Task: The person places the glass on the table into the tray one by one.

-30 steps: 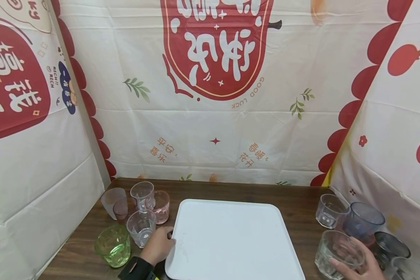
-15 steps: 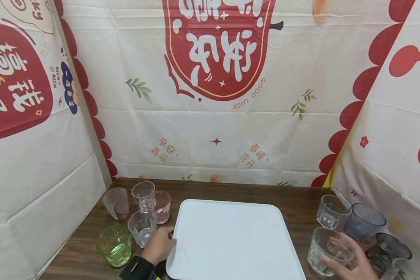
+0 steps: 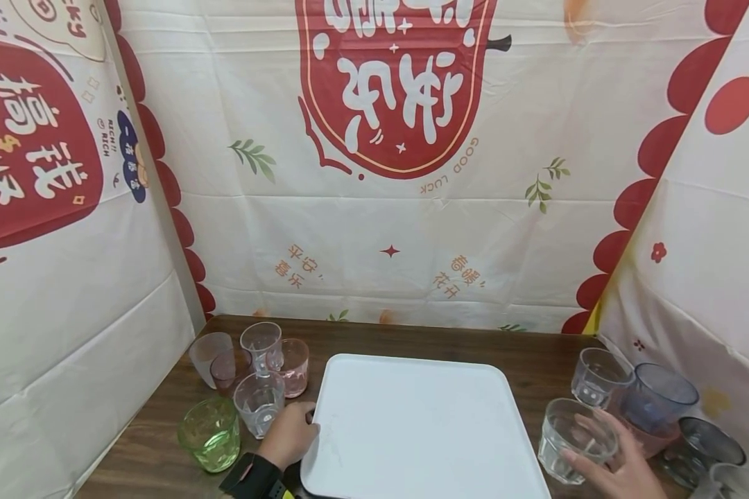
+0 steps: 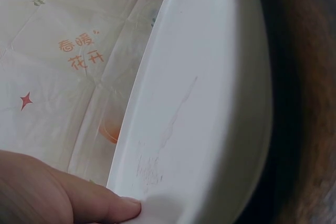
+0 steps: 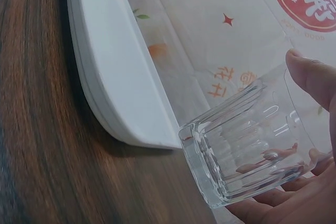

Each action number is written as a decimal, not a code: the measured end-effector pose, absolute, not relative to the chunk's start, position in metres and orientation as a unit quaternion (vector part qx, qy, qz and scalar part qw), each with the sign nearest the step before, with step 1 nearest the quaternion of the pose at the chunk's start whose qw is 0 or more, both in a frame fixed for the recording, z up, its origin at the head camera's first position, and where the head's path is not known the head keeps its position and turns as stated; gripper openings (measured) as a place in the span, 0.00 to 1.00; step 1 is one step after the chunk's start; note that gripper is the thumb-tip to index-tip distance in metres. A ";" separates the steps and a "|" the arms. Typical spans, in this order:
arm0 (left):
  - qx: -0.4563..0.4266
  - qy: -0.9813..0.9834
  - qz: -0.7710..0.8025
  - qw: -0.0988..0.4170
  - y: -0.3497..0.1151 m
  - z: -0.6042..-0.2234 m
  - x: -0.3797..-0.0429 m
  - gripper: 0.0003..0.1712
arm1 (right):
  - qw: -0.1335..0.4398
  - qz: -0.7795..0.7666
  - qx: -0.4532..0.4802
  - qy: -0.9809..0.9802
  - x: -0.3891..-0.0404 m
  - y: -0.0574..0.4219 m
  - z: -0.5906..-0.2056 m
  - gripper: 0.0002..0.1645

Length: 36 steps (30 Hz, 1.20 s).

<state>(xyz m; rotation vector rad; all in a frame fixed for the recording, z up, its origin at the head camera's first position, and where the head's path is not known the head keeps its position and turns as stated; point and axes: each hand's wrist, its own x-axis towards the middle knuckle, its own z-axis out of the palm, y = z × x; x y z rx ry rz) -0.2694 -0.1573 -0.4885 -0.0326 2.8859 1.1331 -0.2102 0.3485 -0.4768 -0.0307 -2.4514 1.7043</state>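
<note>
While the left hand (image 3: 290,440) rests on the left rim of the white tray (image 3: 424,388), thumb pressing its edge, the right hand (image 3: 624,471) curls its fingers around a clear glass (image 3: 571,440), just beside the tray's right side on the wooden table (image 3: 530,360).

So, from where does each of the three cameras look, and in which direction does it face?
Head: above the table, facing forward and down at the white tray; left hand and right hand show.
Left wrist: low beside the tray's rim; a finger rests on it.
Right wrist: low over the wooden table, facing the clear glass in its fingers.
All views share the tray.
</note>
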 end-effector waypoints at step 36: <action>-0.005 0.936 0.351 0.011 -0.156 -0.489 -0.269 0.15 | 0.042 0.501 0.012 -0.864 -0.234 0.272 -0.454 0.56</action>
